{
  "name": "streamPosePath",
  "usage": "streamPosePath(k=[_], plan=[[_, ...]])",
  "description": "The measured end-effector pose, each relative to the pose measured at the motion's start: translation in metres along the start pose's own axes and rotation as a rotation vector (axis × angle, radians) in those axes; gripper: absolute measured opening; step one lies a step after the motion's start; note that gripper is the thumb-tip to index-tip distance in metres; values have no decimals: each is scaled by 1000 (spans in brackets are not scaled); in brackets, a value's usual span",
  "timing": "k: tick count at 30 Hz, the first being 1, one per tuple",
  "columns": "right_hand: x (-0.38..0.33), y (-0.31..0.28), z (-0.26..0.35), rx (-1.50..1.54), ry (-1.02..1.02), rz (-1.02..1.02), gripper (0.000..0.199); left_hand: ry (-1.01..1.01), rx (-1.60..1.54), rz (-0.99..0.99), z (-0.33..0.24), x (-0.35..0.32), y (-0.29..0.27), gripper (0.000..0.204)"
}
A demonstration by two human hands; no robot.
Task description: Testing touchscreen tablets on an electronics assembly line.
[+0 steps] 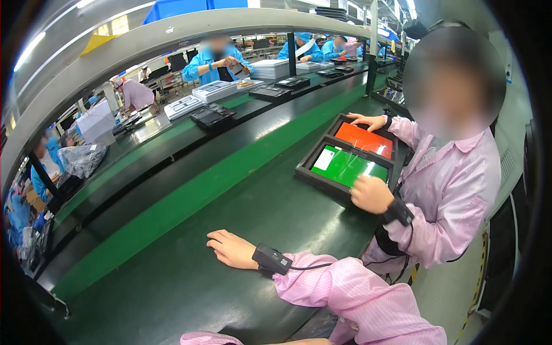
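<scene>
My right hand (pixel 233 250) rests on the dark green bench surface (pixel 172 282), holding nothing, its fingers loosely stretched and slightly bent. A black box-shaped band with a cable (pixel 272 259) sits round that wrist, below a pink striped sleeve. Of my left arm only a pink sleeve (pixel 208 338) and a thin strip of skin show at the lower edge; the fingers are hidden. Farther right, a co-worker's hands are at a black double frame (pixel 315 179) holding an orange screen (pixel 362 140) and a green screen (pixel 348 168). One co-worker hand touches the frame by the orange screen; the other is over the green one.
A co-worker in pink (pixel 448 190) stands close on my right. Beyond the bench runs a line with black device trays (pixel 213 117) and white stacked panels (pixel 215 90). People in blue (pixel 201 66) work across it. A grey rail (pixel 172 31) arches overhead; a plastic bag (pixel 83 160) lies far left.
</scene>
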State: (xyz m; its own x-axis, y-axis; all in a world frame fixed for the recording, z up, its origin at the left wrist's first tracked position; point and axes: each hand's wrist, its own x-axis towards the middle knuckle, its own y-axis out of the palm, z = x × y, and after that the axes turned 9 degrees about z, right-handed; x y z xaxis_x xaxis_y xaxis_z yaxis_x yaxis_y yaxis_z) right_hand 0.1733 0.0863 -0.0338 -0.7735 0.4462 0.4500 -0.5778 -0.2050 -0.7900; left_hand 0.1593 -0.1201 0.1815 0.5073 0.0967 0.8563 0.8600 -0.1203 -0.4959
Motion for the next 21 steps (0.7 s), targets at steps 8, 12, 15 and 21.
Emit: streamPosePath(k=[8,12,15,21], plan=[[-1,1,0,-24,1,13,27,102,306,-10,11,-2,-8,17],[0,1,1,-3,-3,-12,26,144,251,-95,11,0,-9,19],[1,3,1,-14,-26,-39,25,25,113,-23,4,0,-11,18],[0,3,0,-2,10,-7,27,131,91,-66,15,-6,-5,14]])
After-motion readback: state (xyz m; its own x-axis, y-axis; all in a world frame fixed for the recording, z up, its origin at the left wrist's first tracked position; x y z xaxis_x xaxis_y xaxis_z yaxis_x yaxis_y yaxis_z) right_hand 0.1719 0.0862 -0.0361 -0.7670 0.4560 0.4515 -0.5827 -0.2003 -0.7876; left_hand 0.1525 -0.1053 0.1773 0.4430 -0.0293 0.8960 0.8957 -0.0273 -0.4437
